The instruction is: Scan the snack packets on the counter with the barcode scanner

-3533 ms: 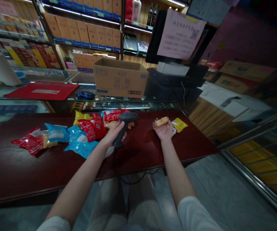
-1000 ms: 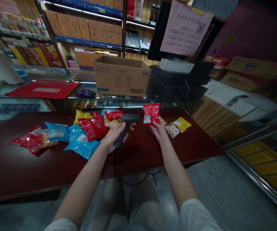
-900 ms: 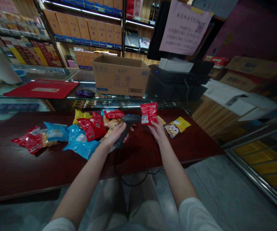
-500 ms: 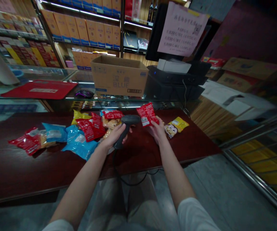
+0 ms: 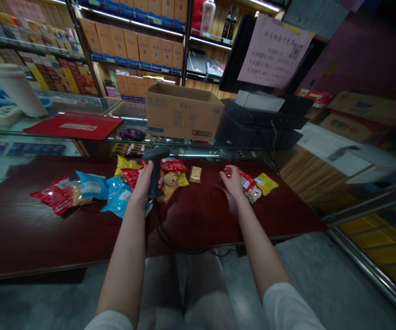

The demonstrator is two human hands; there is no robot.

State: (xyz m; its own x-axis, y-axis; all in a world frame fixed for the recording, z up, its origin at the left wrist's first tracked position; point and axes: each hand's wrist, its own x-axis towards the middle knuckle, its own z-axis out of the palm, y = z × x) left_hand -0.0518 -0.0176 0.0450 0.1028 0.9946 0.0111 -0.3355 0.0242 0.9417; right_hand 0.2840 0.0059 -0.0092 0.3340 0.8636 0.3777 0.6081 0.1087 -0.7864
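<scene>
My left hand point(image 5: 144, 182) is wrapped around the grip of a dark handheld barcode scanner point(image 5: 155, 170), held above the pile of snack packets. My right hand point(image 5: 234, 183) is over the right part of the table, its fingers loosely curved and apart. Just beside and partly behind it lies a red snack packet point(image 5: 248, 179), against a yellow packet point(image 5: 267, 183). Left of the scanner are a red packet point(image 5: 55, 195), blue packets point(image 5: 92, 187) and a yellow packet point(image 5: 125, 164). Clear-wrapped biscuits point(image 5: 170, 183) lie right of it. A small wrapped biscuit point(image 5: 195, 174) sits alone mid-table.
The dark red table point(image 5: 198, 220) carries the packets. Behind it, a glass counter holds a cardboard box point(image 5: 184, 112), a mouse point(image 5: 132, 133), a red mat point(image 5: 75, 125) and a white cup point(image 5: 19, 89). A monitor with a paper notice point(image 5: 275, 50) stands right. The scanner's cable point(image 5: 159, 224) hangs over the front edge.
My right hand has moved right with the red packet, which now rests by the yellow one. My left hand has carried the scanner left and up. The small biscuit has come into sight.
</scene>
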